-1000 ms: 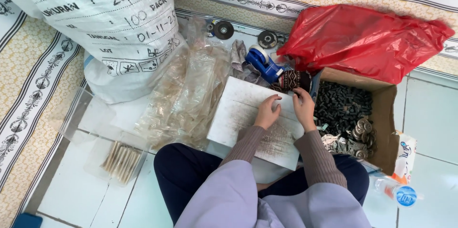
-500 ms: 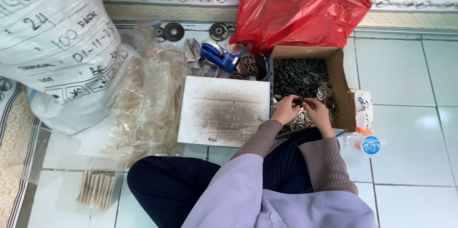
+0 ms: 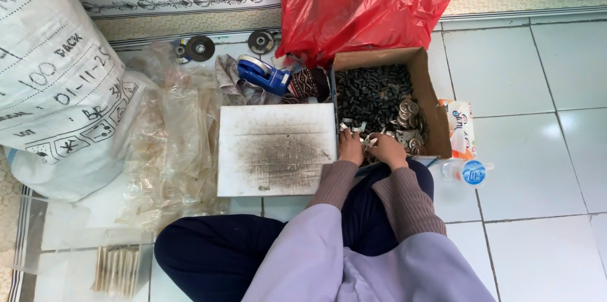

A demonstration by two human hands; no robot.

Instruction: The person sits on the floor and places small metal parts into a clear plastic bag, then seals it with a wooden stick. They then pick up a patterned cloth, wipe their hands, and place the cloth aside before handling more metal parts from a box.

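I sit cross-legged on a tiled floor. Both hands reach into the near end of an open cardboard box (image 3: 427, 87) filled with small dark metal parts (image 3: 370, 90) and several silvery round pieces (image 3: 410, 111). My left hand (image 3: 349, 148) rests at the box's near left corner, fingers curled among small shiny parts. My right hand (image 3: 387, 149) lies beside it, fingers closed over more of these pieces; what each holds is hidden by the fingers. A smudged white board (image 3: 275, 149) lies flat just left of my hands.
A red plastic bag (image 3: 367, 5) lies behind the box. A blue tape dispenser (image 3: 262, 75), dark discs (image 3: 200, 48), clear plastic bags (image 3: 174, 144) and a big white sack (image 3: 50, 80) sit left. A bottle (image 3: 468, 172) and packet (image 3: 461, 128) lie right. A bundle of sticks (image 3: 117, 269) is near-left.
My hands left the white board and moved right into the cardboard box. The camera view shifted right and lower, bringing the box toward the middle.
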